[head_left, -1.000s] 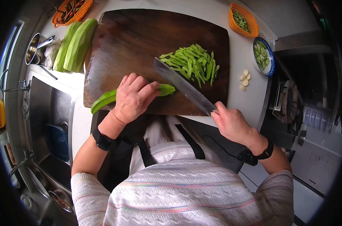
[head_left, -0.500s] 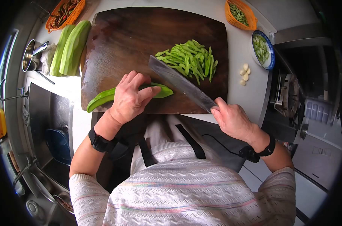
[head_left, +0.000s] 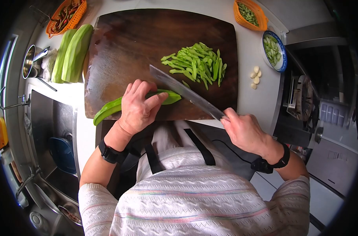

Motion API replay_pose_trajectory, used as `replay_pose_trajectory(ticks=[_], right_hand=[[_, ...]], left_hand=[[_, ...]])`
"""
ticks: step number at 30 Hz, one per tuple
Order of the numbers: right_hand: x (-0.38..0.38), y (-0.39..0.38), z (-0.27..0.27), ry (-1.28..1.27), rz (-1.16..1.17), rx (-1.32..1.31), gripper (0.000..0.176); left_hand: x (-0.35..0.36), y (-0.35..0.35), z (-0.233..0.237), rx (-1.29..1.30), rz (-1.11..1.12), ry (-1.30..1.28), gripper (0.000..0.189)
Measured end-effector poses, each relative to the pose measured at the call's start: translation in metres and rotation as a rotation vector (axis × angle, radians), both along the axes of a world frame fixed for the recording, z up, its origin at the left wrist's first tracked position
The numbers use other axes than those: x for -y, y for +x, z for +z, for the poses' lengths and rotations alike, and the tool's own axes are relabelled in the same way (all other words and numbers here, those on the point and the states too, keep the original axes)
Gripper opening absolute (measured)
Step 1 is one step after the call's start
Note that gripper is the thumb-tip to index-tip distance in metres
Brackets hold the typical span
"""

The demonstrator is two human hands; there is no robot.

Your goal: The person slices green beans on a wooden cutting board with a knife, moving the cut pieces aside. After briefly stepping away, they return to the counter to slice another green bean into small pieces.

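Note:
My left hand [head_left: 137,106] grips a long green vegetable [head_left: 108,109] lying along the near edge of the dark wooden cutting board [head_left: 131,43]; its cut end points right, beneath my fingers. In my right hand [head_left: 244,128] is the handle of a wide-bladed knife [head_left: 187,93]. The blade slants up and left across the board, close to the vegetable's cut end. Beyond the blade lies a pile of sliced green pieces [head_left: 196,63], with one loose slice between pile and blade.
Two peeled gourds [head_left: 77,53] lie left of the board, near a sink [head_left: 53,114]. Orange baskets [head_left: 245,24] stand at both back corners. On the right are a blue-rimmed bowl [head_left: 284,63] of green pieces and several garlic cloves [head_left: 256,80]; a stove sits further right.
The knife's tip has shifted left and slightly nearer to me, bringing the blade closer to the vegetable's cut end. A slice now lies apart beside the blade. My left hand still holds the vegetable.

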State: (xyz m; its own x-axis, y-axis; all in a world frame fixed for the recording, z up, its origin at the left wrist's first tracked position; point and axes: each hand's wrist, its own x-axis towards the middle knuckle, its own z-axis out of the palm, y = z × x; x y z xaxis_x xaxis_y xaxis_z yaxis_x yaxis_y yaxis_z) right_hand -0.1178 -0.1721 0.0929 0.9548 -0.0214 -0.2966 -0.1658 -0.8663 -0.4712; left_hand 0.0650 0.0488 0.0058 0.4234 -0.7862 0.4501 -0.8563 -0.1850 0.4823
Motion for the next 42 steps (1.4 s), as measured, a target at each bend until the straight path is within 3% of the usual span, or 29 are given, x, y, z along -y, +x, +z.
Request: replay_pose_trajectory(ticks=[11, 18, 30, 36, 39, 42], right_hand=[[-0.001, 0.006, 0.009, -0.079, 0.058, -0.042, 0.016], [-0.012, 0.017, -0.017, -0.077, 0.066, -0.006, 0.017], [-0.009, 0.015, 0.008, -0.076, 0.065, -0.040, 0.018], [-0.017, 0.017, -0.002, -0.103, 0.095, -0.051, 0.010], [-0.018, 0.016, -0.025, -0.111, 0.071, 0.006, 0.018], [-0.015, 0.024, -0.013, -0.093, 0.050, -0.052, 0.010]], left_hand=[[-0.001, -0.001, -0.002, 0.000, 0.012, -0.014, 0.030], [-0.001, -0.001, -0.004, 0.014, 0.027, -0.014, 0.031], [-0.001, -0.001, -0.004, 0.010, 0.020, -0.012, 0.027], [0.001, 0.000, -0.007, 0.030, 0.023, -0.032, 0.028], [0.004, 0.001, -0.008, 0.061, 0.047, -0.039, 0.022], [0.003, -0.001, -0.008, 0.081, 0.057, -0.038, 0.015]])
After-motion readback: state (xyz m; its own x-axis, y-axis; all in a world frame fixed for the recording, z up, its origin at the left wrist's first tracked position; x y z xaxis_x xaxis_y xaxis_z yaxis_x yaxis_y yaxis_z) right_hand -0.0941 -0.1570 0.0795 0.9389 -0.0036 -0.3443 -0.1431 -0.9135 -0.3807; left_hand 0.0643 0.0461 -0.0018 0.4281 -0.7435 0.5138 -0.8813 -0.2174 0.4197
